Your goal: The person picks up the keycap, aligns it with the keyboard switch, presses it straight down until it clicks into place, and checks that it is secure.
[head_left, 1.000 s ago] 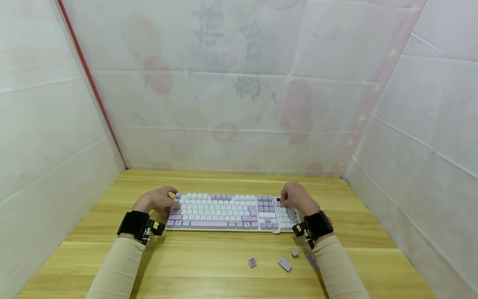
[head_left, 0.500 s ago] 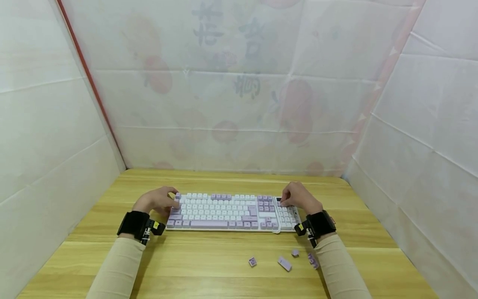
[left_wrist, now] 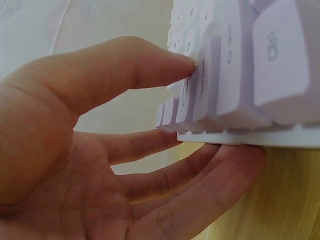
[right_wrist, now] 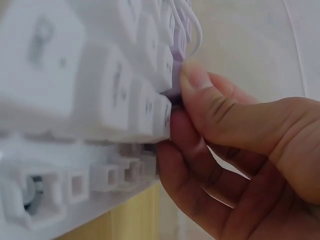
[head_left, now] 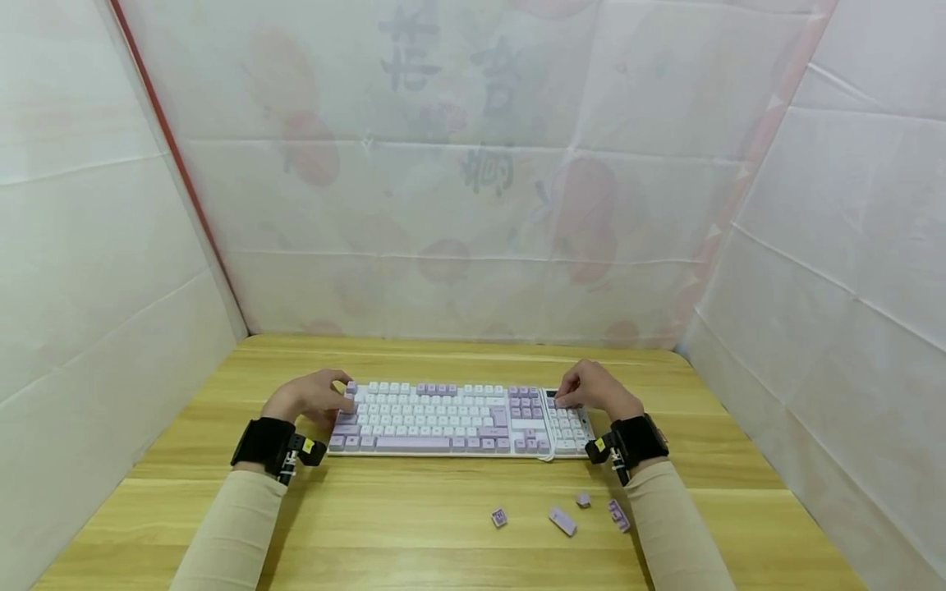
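Note:
A white and purple keyboard (head_left: 412, 444) lies across the wooden table. At its left end my left hand (head_left: 314, 396) grips the edge: in the left wrist view the thumb (left_wrist: 165, 67) lies on the side keys and the other fingers reach under the frame. Over the top of the number pad, my right hand (head_left: 597, 390) pinches a purple keycap (right_wrist: 176, 82) between thumb and fingers. Bare key sockets (right_wrist: 37, 192) show along the keyboard's right edge in the right wrist view. A white cable (head_left: 549, 427) runs across the keyboard left of the number pad.
Loose purple keycaps lie in front of the keyboard on the right: a small one (head_left: 499, 518), a long one (head_left: 562, 521), another small one (head_left: 584, 500) and a long upturned one (head_left: 619, 515) beside my right sleeve. White sheets (head_left: 458, 246) enclose the table (head_left: 384, 525).
My right wrist and forearm have shifted slightly to the right, uncovering more of the long upturned keycap. The right fingertips stay at the number pad's top; my left hand has not visibly moved.

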Action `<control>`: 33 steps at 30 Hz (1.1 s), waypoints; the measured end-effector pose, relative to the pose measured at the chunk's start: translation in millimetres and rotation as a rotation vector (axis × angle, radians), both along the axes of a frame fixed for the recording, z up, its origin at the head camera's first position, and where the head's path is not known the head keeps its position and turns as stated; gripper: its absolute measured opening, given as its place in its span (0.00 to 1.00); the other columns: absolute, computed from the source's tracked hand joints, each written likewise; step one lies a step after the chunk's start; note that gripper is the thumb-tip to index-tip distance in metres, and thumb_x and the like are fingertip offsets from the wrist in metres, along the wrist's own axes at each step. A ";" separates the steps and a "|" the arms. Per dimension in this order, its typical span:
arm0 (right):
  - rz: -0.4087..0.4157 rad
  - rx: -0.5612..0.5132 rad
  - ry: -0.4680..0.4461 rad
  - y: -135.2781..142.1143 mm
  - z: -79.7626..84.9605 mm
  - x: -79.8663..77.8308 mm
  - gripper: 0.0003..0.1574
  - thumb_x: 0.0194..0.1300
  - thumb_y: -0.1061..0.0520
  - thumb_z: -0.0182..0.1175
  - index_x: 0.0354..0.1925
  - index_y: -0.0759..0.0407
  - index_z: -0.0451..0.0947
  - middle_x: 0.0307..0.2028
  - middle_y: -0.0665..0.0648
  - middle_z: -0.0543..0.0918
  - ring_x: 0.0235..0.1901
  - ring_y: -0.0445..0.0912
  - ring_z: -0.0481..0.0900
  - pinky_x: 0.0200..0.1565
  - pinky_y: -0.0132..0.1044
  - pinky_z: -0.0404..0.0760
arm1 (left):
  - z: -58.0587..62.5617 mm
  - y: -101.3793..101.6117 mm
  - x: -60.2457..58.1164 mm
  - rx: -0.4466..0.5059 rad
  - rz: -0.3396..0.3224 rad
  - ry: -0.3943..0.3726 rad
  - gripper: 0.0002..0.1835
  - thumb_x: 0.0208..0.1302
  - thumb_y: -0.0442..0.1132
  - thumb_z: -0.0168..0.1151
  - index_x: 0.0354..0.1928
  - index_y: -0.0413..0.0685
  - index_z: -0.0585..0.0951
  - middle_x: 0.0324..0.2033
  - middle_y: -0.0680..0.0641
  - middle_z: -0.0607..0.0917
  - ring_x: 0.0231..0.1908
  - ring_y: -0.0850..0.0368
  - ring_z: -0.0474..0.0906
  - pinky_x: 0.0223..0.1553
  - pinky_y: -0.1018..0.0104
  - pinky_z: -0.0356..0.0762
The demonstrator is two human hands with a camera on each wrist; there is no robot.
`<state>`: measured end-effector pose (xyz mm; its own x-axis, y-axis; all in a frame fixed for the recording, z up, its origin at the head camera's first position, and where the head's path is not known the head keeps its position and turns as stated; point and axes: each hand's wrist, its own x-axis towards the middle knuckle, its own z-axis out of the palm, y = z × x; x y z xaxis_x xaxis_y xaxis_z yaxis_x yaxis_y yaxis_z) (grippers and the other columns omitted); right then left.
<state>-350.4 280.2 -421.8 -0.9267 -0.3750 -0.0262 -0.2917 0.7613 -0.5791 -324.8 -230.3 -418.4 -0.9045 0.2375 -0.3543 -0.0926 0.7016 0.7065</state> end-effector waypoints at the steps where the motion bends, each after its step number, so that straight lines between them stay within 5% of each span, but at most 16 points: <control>1: -0.011 -0.008 -0.011 0.0 0.1 0.2 0.03 0.64 0.61 0.70 0.32 0.56 0.89 0.30 0.54 0.88 0.29 0.47 0.82 0.38 0.41 0.83 | -0.5 0.0 0.2 -0.002 0.003 0.001 0.40 0.63 0.39 0.68 0.73 0.30 0.63 0.53 0.30 0.80 0.45 0.46 0.82 0.44 0.54 0.88; 33: 0.020 0.068 0.020 -2.9 1.5 1.5 0.04 0.62 0.63 0.71 0.30 0.58 0.89 0.30 0.54 0.87 0.29 0.45 0.80 0.35 0.38 0.79 | -1.0 0.3 0.8 0.018 0.003 -0.007 0.40 0.65 0.38 0.67 0.74 0.30 0.62 0.54 0.29 0.81 0.45 0.46 0.84 0.44 0.53 0.88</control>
<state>-348.9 277.3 -420.4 -0.9197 -0.3911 -0.0337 -0.3181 0.7928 -0.5199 -324.0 -230.0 -419.4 -0.9028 0.2406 -0.3564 -0.1000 0.6887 0.7181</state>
